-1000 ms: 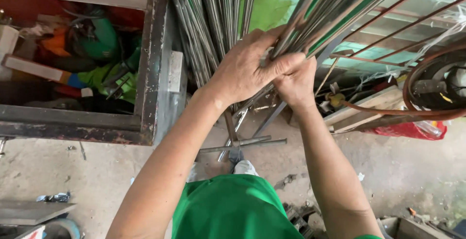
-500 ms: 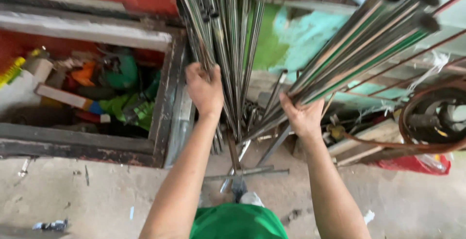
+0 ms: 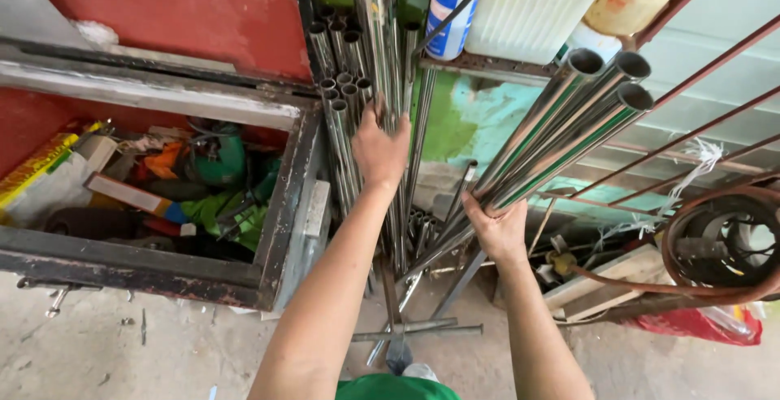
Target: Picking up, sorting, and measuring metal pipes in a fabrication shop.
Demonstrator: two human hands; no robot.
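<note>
My left hand grips upright shiny steel tubes in a bundle that leans against the red wall. My right hand is closed around a separate group of three steel tubes that lean away to the upper right, their open ends facing me. The lower ends of both groups stand on the concrete floor between my arms. A green shirt shows at the bottom edge.
An open dark metal box full of tools and green items stands at left. Thin rusty rods cross the right side, a coiled hose lies at right, and loose short pipes lie on the floor. Plastic containers sit on a shelf above.
My hands have parted. The left one slid up the upright bundle while the right one pulled three tubes aside to the right. The view tilted upward.
</note>
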